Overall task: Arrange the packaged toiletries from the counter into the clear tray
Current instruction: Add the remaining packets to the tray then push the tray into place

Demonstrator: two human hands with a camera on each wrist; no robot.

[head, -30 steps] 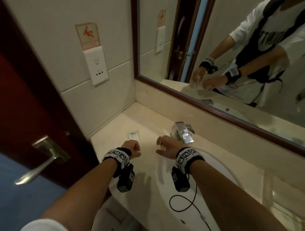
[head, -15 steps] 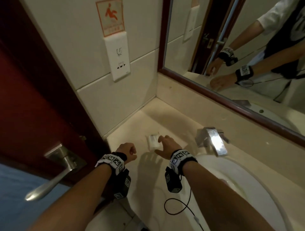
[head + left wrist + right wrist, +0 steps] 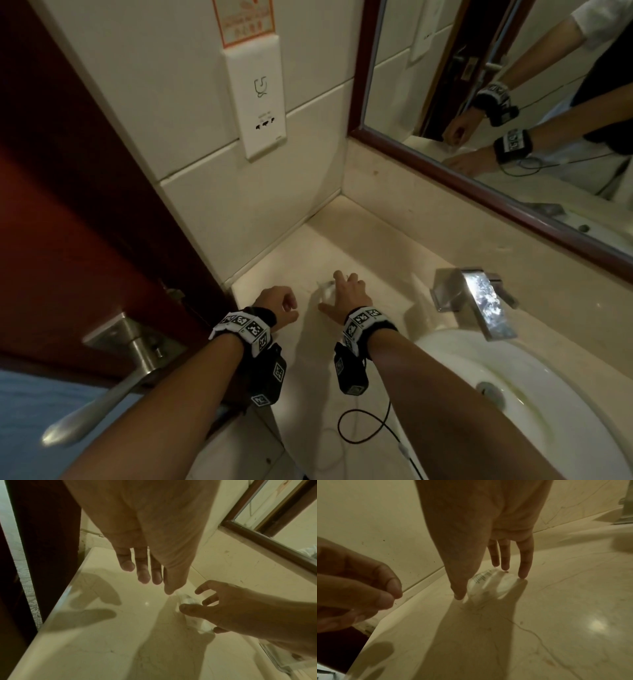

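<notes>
My right hand [image 3: 347, 294] is spread over a small packaged toiletry [image 3: 489, 584] that lies flat on the tabletop [image 3: 308, 377], close to the corner where the side wall [image 3: 178, 102] meets the low ledge under the mirror [image 3: 513, 85]. The thumb and the fingertips [image 3: 523, 574] stand around its edges, touching or almost touching, but they have not closed on it, so the hand holds nothing yet. My left hand [image 3: 277, 305] hovers beside it with the fingers loosely curled and empty.

The packet looks like a thin clear wrapper with some print, so I judge it very light, soft and a little slippery on the polished stone. I think it is best to pinch it at two opposite edges, or to slide it a bit so that one edge lifts; pressing from above will only flatten it.

For room: the wall is near on the left, the tabletop edge drops off toward the door [image 3: 68, 205], and the faucet [image 3: 479, 301] and the basin [image 3: 513, 394] are on the right. I cannot see the clear tray in any view.
</notes>
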